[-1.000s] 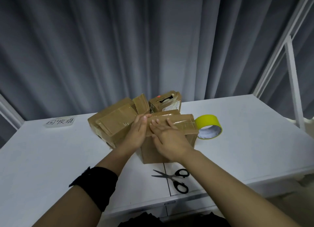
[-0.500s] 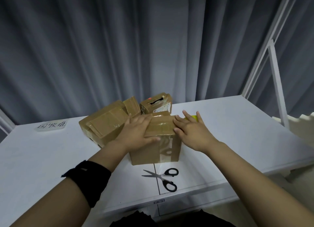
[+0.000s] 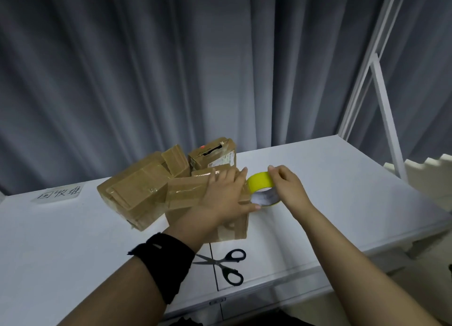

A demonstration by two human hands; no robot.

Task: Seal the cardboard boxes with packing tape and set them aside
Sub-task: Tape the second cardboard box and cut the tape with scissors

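Note:
A small brown cardboard box (image 3: 188, 193) stands near the middle of the white table (image 3: 342, 193), with clear tape across its closed flaps. My left hand (image 3: 226, 198) lies flat on the right part of its top, fingers spread, thumb over the right edge. Just right of the box lies a yellow roll of packing tape (image 3: 261, 185). My right hand (image 3: 287, 184) pinches the roll's top edge with thumb and fingers. A larger taped box (image 3: 133, 193) lies left of the small one, and a third box (image 3: 212, 154) with a label sits behind.
Black-handled scissors (image 3: 225, 264) lie on the table in front of the box, near the front edge. A white paper label (image 3: 58, 192) with handwriting sits at the back left. A grey curtain hangs behind; a white metal frame (image 3: 381, 93) rises at the right.
My right hand left the box top and moved right onto the tape roll. My left hand slid right across the box top. The view shifted slightly.

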